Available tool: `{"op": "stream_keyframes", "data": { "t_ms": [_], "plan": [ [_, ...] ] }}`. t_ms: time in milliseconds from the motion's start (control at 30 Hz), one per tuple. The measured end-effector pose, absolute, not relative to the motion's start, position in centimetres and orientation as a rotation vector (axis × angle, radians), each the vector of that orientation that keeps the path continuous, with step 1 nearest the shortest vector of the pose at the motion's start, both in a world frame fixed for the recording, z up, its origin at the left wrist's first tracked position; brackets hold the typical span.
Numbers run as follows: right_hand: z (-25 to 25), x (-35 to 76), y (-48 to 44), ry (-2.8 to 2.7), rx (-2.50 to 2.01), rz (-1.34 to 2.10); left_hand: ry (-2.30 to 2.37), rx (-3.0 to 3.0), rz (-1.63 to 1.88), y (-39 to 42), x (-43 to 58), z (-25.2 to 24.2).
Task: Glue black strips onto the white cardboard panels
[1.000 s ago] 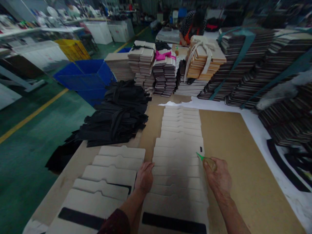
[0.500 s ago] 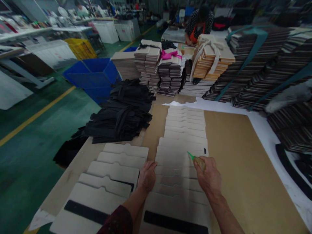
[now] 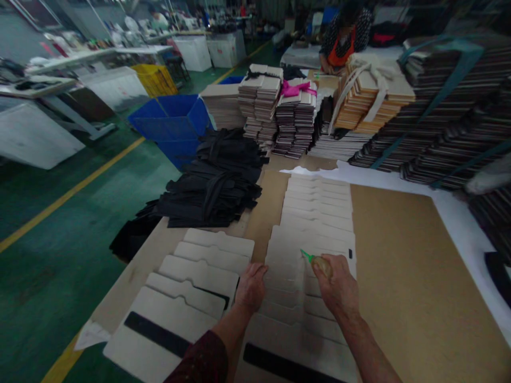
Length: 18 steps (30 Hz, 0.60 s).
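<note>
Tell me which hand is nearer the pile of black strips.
Left. The left hand is on the near side of the pile of black strips, apart from it. The right hand is farther off to the right, holding a green-tipped applicator.

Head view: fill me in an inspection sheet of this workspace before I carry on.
Surface: brown board, white sheet along its far and right edges.
Job's things: pale panels in two overlapping rows, a dark strip on each row's nearest panel; green-tipped bottle.
Clutter: black fabric bundles; tied stacks behind.
Hands: left hand at the right row's left edge; right hand grips the bottle, tip contact unclear.
Cables: nothing seen.
Surroundings: blue bin, yellow bin, co-worker beyond the stacks.
</note>
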State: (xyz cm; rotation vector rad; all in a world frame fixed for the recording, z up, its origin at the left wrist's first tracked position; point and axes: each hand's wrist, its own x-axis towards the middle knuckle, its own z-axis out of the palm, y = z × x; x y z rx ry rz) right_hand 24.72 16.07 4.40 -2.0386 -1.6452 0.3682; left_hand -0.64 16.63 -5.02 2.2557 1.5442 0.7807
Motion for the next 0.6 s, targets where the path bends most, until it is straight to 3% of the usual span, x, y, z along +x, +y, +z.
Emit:
{"op": "stream_keyframes", "data": {
  "t_ms": [600],
  "plan": [
    [4.2,20.2,18.4,-1.787,-1.884,0.475,1.556,2.218,0.710,16.5,-0.3,-4.9]
  ]
}}
